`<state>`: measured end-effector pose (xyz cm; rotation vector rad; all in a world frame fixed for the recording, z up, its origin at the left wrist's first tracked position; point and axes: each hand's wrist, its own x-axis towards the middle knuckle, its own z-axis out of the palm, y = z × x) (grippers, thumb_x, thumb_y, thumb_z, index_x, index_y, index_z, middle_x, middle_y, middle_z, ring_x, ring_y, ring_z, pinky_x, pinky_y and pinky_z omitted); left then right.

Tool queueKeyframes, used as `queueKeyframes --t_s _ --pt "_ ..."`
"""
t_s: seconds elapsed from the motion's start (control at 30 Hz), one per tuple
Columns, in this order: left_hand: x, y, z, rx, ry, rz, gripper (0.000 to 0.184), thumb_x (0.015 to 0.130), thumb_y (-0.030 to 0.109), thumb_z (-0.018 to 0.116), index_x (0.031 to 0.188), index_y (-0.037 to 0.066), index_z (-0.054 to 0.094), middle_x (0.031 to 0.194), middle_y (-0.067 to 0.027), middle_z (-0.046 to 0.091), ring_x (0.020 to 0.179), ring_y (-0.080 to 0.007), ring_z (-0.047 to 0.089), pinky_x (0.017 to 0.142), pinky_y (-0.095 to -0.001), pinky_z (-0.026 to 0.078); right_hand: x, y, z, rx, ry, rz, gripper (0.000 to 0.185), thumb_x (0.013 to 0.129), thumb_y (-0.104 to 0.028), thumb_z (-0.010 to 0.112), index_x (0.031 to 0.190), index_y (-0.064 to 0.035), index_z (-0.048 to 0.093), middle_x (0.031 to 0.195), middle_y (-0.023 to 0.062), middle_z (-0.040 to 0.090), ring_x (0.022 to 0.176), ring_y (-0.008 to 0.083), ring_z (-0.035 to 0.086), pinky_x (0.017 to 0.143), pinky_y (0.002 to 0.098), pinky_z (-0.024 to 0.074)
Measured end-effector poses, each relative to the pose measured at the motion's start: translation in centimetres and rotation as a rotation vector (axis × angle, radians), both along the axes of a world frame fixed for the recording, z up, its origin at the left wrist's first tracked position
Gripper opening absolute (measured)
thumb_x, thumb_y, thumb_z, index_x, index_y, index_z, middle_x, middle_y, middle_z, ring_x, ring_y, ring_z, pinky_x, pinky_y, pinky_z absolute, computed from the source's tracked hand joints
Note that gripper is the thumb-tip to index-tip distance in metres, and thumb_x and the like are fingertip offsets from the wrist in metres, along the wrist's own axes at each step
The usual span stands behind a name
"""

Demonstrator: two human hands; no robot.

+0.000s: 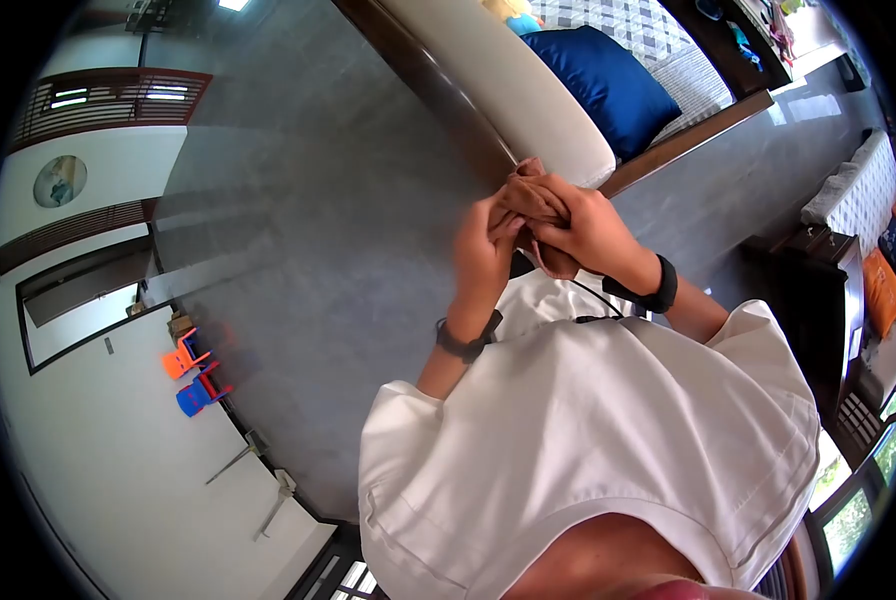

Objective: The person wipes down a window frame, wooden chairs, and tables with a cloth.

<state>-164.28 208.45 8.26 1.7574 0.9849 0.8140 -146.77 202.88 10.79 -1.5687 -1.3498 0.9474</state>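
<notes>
A bunched, brownish-pink soft item point(558, 262), perhaps cloth, is held between my two hands in front of the white shirt. My left hand point(485, 238) has its fingers curled against the item's left side. On the other side, my right hand point(593, 228) grips it with thumb and bent fingers. Folds of the item stick out above the hands and hang below them. Each wrist wears a dark band. A thin black cable point(598, 298) runs below the item across the shirt.
Just beyond the hands is the rounded end of a beige padded bed or sofa edge point(578, 150), with a blue pillow point(603, 88) behind it. Small orange point(180, 360) and blue point(200, 394) chairs stand by the left wall. Dark furniture point(803, 290) is at the right.
</notes>
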Motion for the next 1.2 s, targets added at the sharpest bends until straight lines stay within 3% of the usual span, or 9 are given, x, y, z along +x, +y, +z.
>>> queueKeyframes --t_s 0.2,0.3,0.47,0.57,0.73,0.83,0.97,1.2 --pt "0.0 5.2 -0.4 -0.079 -0.119 -0.072 0.028 0.096 0.012 0.064 0.122 0.002 0.06 0.111 -0.0148 0.068 0.1 -0.0266 0.066 0.087 -0.0341 0.051 -0.7 3.9 -0.4 0.034 -0.032 -0.057 0.044 0.081 -0.018 0.07 0.122 -0.0096 0.06 0.092 0.0198 0.068 0.084 0.0411 0.065 0.074 0.0422 0.0533" --pt "-0.3 8.5 -0.2 -0.057 -0.091 -0.158 0.029 0.096 0.013 0.065 0.123 0.003 0.06 0.11 -0.0155 0.068 0.1 -0.0288 0.067 0.086 -0.035 0.051 -1.5 6.2 0.5 0.05 -0.01 -0.128 0.04 0.082 -0.013 0.071 0.119 -0.0029 0.06 0.096 0.0211 0.069 0.087 0.0388 0.067 0.079 0.0382 0.0536" --pt "-0.5 12.1 0.2 0.046 -0.061 -0.363 0.032 0.094 0.014 0.066 0.124 0.004 0.06 0.11 -0.017 0.067 0.097 -0.0356 0.066 0.082 -0.0383 0.052 -2.7 6.6 1.1 -0.03 -0.104 -0.246 0.044 0.083 -0.012 0.072 0.124 -0.0056 0.06 0.102 0.0195 0.068 0.088 0.038 0.066 0.08 0.037 0.053" --pt "-0.7 12.3 -0.5 -0.034 -0.105 -0.438 0.032 0.094 0.014 0.067 0.124 0.004 0.06 0.11 -0.0166 0.066 0.098 -0.0357 0.066 0.081 -0.0386 0.052 -4.3 5.8 1.2 -0.013 -0.224 -0.376 0.045 0.081 -0.021 0.075 0.124 -0.0102 0.063 0.102 0.0163 0.069 0.088 0.0382 0.065 0.078 0.0392 0.0535" --pt "-2.1 10.4 -0.5 0.186 -0.09 -0.659 0.043 0.088 0.014 0.071 0.129 0.007 0.058 0.098 -0.0151 0.063 0.083 -0.0388 0.065 0.067 -0.0421 0.053 -8.8 1.1 2.2 -0.15 -0.347 -0.594 0.051 0.078 -0.018 0.076 0.127 -0.0159 0.063 0.105 0.0135 0.069 0.091 0.0364 0.065 0.078 0.0406 0.0529" --pt "-2.5 8.9 0.2 0.119 0.004 -0.769 0.038 0.091 0.01 0.069 0.128 0.004 0.06 0.106 -0.0171 0.067 0.094 -0.0349 0.068 0.079 -0.0368 0.054 -10.7 -1.4 2.0 -0.191 -0.358 -0.716 0.052 0.077 -0.017 0.075 0.128 -0.0174 0.062 0.106 0.0136 0.068 0.092 0.0368 0.065 0.078 0.0405 0.0531" --pt "-2.1 7.6 -0.4 0.238 -0.068 -0.785 0.044 0.087 0.009 0.07 0.129 0.008 0.058 0.095 -0.0138 0.063 0.081 -0.0376 0.065 0.065 -0.0424 0.053 -12.0 -3.1 1.2 -0.14 -0.336 -0.827 0.054 0.077 -0.016 0.074 0.129 -0.0187 0.061 0.106 0.0127 0.068 0.091 0.0369 0.065 0.077 0.0408 0.0534" --pt "-2.0 8.0 -0.3 0.27 -0.051 -0.83 0.04 0.088 0.009 0.069 0.127 0.008 0.059 0.098 -0.0127 0.065 0.082 -0.0369 0.066 0.065 -0.0416 0.053 -13.1 -2.6 1.5 -0.158 -0.429 -0.875 0.049 0.082 -0.017 0.071 0.129 -0.0177 0.059 0.102 0.0115 0.068 0.086 0.0376 0.065 0.072 0.0417 0.053"
